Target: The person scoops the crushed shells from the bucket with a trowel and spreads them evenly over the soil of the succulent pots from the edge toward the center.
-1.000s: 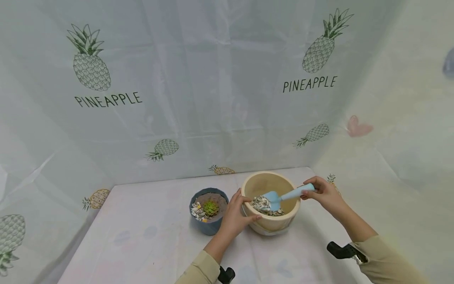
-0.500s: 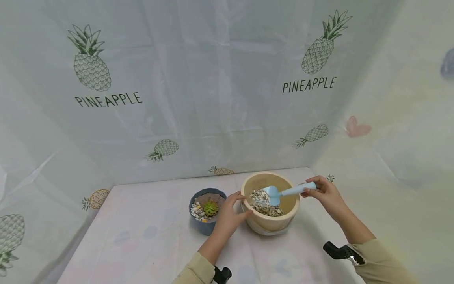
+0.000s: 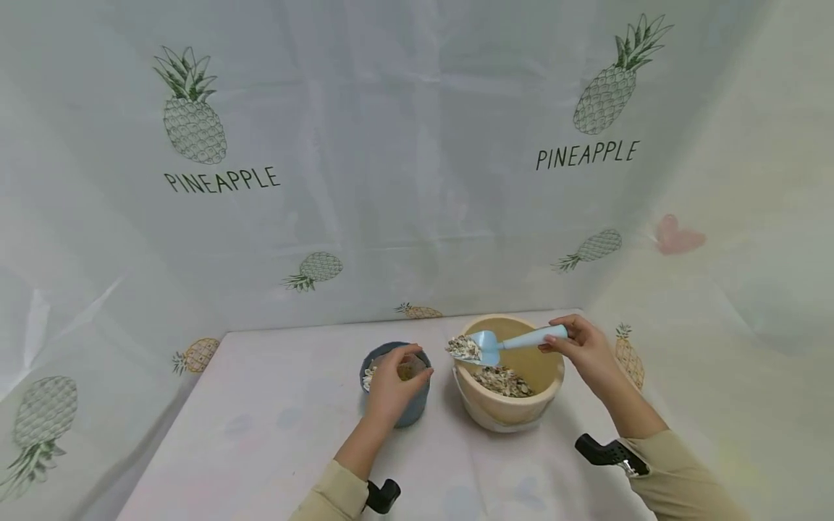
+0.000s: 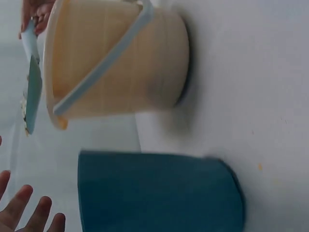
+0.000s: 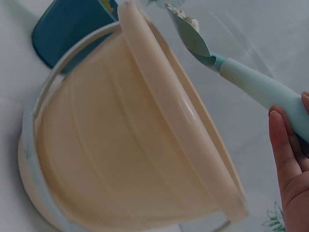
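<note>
My right hand [image 3: 585, 356] grips the handle of a light blue trowel [image 3: 528, 339]. The trowel's blade carries a heap of mixed pebbly grit [image 3: 464, 348] just above the left rim of the cream bucket [image 3: 502, 412]. More grit [image 3: 503, 380] lies inside that bucket. Over the dark blue flowerpot [image 3: 415, 411] hovers my left hand [image 3: 391, 387], fingers spread and thumb apart, holding nothing. Its fingers [image 4: 39, 212] appear clear of the pot in the left wrist view. White stones [image 3: 368, 378] show at the pot's left side; the hand mostly hides the plant.
A pale cloth covers the table [image 3: 274, 434]. Behind it hangs a sheet [image 3: 391, 181] printed with pineapples. The bucket's grey handle [image 4: 104, 65] hangs down its side. Pot and bucket stand side by side with a narrow gap.
My left hand has let go of the bucket rim and moved left over the flowerpot. The loaded trowel has come up out of the bucket and shifted left.
</note>
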A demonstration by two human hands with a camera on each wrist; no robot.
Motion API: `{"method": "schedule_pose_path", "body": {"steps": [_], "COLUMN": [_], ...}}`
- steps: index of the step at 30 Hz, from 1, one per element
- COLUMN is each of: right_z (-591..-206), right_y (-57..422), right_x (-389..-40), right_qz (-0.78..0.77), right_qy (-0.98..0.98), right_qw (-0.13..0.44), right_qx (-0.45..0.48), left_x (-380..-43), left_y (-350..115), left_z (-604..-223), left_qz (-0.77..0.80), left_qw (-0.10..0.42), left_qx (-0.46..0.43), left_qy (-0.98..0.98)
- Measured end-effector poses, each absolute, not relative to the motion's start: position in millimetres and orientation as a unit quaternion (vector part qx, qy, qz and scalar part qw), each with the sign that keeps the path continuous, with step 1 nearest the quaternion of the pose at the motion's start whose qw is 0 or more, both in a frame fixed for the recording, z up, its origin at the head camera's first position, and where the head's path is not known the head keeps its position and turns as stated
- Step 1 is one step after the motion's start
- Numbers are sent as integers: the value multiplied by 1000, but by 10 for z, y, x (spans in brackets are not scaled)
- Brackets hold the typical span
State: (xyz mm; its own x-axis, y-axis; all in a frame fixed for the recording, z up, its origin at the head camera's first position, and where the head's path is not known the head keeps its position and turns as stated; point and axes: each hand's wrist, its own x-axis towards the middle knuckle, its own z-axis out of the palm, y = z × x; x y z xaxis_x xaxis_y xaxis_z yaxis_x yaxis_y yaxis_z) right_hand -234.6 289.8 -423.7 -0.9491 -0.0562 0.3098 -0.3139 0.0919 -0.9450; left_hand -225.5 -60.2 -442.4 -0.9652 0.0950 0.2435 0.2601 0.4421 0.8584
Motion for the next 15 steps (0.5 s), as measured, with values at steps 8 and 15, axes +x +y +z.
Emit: {"method": "schedule_pose_path", "body": {"steps": [8,15], "right_z": [-4230,-4259], "right_y": [2605,2389], "right_x": [-2464,-2559], "right_qz": [680,694], "right_qy": [-717,-701], "right_qw": [67,54], "right_qx": [138,158], "left_x": [-2275,-2343], "left_y": [-1032,-1410], "left_z": [-4452,-4608], "left_qz": [-497,-463], "left_qw": [86,57], "left_qx": [-55,-31], "left_qy": [-862,-884]}}
